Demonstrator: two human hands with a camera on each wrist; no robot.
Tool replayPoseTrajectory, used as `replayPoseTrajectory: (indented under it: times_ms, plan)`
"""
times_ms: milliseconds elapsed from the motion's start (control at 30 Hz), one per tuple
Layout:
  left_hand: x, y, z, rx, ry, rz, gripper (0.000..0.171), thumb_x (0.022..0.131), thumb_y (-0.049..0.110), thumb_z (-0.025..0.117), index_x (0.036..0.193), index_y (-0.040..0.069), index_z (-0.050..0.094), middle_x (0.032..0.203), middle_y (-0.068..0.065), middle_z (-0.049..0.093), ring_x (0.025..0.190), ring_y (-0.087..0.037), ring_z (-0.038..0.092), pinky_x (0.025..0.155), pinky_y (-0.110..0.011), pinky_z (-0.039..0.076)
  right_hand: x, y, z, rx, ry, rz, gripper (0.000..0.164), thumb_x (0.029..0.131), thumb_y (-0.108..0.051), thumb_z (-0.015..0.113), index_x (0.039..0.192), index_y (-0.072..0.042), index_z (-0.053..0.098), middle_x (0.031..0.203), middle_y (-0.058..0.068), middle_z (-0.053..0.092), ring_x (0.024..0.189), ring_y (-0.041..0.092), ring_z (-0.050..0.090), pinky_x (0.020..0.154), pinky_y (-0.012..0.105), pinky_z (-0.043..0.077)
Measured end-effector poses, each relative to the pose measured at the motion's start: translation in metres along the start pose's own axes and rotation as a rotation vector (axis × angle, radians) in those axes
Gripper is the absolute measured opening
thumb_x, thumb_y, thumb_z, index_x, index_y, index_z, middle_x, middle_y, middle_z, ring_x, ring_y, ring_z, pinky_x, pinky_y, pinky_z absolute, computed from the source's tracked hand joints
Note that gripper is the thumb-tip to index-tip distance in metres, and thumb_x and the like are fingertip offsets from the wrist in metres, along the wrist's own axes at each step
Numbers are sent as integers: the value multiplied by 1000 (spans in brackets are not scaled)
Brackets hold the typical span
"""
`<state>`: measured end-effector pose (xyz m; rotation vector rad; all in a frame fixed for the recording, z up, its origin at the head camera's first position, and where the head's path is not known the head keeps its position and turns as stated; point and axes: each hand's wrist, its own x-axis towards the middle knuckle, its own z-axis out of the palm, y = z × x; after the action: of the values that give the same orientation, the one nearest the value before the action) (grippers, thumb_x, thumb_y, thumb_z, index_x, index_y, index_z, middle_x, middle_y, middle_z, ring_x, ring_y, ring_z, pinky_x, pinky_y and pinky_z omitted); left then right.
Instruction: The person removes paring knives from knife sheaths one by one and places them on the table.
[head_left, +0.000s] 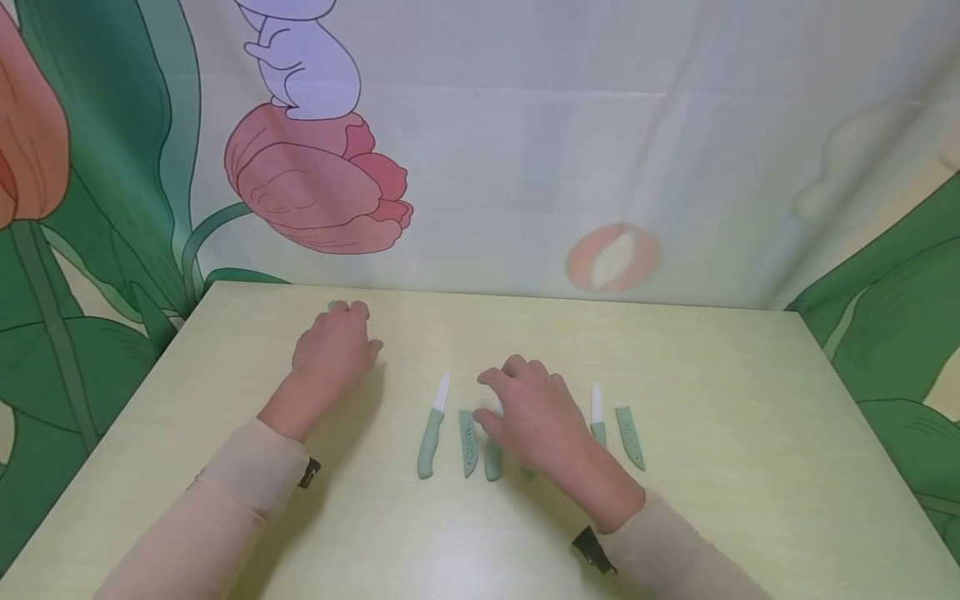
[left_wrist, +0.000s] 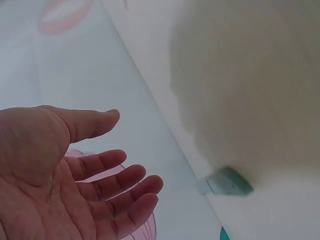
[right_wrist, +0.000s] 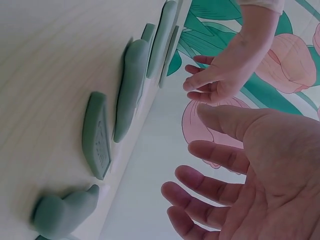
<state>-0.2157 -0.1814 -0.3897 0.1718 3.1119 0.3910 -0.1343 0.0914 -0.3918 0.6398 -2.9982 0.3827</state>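
Note:
My left hand point(head_left: 335, 354) hovers over the far left of the table, fingers loosely spread and holding nothing. Close to it lies a small green piece point(left_wrist: 227, 181), mostly hidden by the hand in the head view; its kind is unclear. My right hand point(head_left: 543, 417) is above the middle of the table, fingers apart, with nothing in its grasp. Below and around it are a green-handled knife point(head_left: 492, 458) and another knife point(head_left: 597, 421), both partly covered. To the left lie a white-bladed knife point(head_left: 430, 442) and a green blade sheath point(head_left: 468, 442). A second sheath point(head_left: 630, 437) is at right.
The pale wooden table point(head_left: 750, 433) runs back to a printed curtain point(head_left: 487, 167) with flowers and leaves. Knives and sheaths lie in a loose row across its middle. Dark clips point(head_left: 594, 550) show at the cuffs.

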Motion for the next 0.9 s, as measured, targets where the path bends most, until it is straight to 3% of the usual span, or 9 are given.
replayPoseTrajectory:
  times_ms: [367, 600, 900]
  plan:
    - [31, -33, -6, -44, -64, -120, 48, 105, 18, 64, 134, -17, 49, 118, -32, 56, 99, -46, 64, 86, -59, 57, 1, -3, 1, -6, 0, -1, 40, 98, -34, 78, 134, -17, 71, 118, 5, 65, 105, 29, 61, 82, 43, 52]
    - [51, -49, -4, -58, -104, -165, 40, 105, 16, 59, 125, -17, 52, 112, -31, 55, 95, -43, 61, 85, -59, 57, 3, -5, 1, 2, -11, -2, 39, 99, -32, 76, 134, -16, 71, 119, 6, 65, 107, 29, 61, 83, 44, 52]
    - [73, -66, 3, -68, -114, -171, 26, 100, 12, 54, 108, -12, 61, 106, -29, 63, 88, -38, 60, 81, -55, 57, 7, -10, 3, -1, -6, -24, 38, 99, -31, 76, 134, -15, 71, 118, 7, 66, 106, 30, 61, 83, 44, 52]
